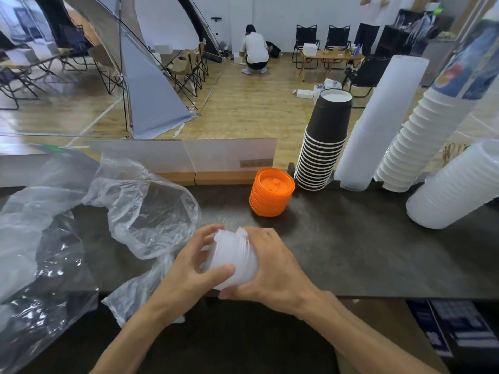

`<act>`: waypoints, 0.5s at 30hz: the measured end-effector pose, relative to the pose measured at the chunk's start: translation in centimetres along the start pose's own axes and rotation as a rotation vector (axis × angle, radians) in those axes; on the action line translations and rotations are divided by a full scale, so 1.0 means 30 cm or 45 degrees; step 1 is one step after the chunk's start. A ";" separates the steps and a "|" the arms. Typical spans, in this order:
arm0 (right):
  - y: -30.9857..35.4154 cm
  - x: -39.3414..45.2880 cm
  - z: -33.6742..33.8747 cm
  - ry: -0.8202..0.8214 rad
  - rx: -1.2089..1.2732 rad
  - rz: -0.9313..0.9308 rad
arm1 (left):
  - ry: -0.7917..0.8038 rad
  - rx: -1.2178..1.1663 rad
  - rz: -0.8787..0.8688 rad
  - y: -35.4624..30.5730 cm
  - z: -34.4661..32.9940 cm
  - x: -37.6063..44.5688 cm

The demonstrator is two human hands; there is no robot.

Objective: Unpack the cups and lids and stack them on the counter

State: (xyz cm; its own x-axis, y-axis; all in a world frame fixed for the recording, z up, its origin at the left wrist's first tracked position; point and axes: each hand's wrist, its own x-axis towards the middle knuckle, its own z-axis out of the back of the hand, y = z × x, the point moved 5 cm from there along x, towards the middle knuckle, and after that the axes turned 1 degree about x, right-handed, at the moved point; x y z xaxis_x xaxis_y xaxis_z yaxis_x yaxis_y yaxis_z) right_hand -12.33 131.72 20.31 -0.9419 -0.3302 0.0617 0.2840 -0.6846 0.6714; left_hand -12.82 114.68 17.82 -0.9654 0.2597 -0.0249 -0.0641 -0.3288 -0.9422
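Both hands, left hand (pixel 189 268) and right hand (pixel 272 271), fingers curled around the stack of clear lids (pixel 232 257) above the table (pixel 351 238) near edge; keep the stack squeezed evenly and set it down level beside the orange lids (pixel 272 193)

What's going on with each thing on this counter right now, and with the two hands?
Left hand: grips the clear lids.
Right hand: grips them from the other side.
Stack of clear plastic lids: held on its side, unbagged.
Crumpled clear plastic bag: open, lying on the counter.
Stack of orange plastic lids: standing upright.
Stack of black paper cups: upside down, leaning.
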 end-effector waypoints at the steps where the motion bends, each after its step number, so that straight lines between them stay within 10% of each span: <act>1: 0.001 -0.003 -0.006 -0.030 -0.033 0.024 | -0.014 0.002 0.013 0.001 0.000 -0.001; 15: -0.018 -0.023 -0.026 0.088 -0.127 0.148 | 0.203 0.199 0.130 0.017 -0.021 0.011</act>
State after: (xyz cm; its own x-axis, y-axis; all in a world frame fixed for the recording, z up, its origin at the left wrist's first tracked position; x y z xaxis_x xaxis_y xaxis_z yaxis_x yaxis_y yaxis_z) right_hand -11.69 131.81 19.32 -0.8880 -0.4526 0.0818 0.4102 -0.6990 0.5857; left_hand -13.01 115.15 17.12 -0.9175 0.3540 -0.1816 -0.0185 -0.4940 -0.8693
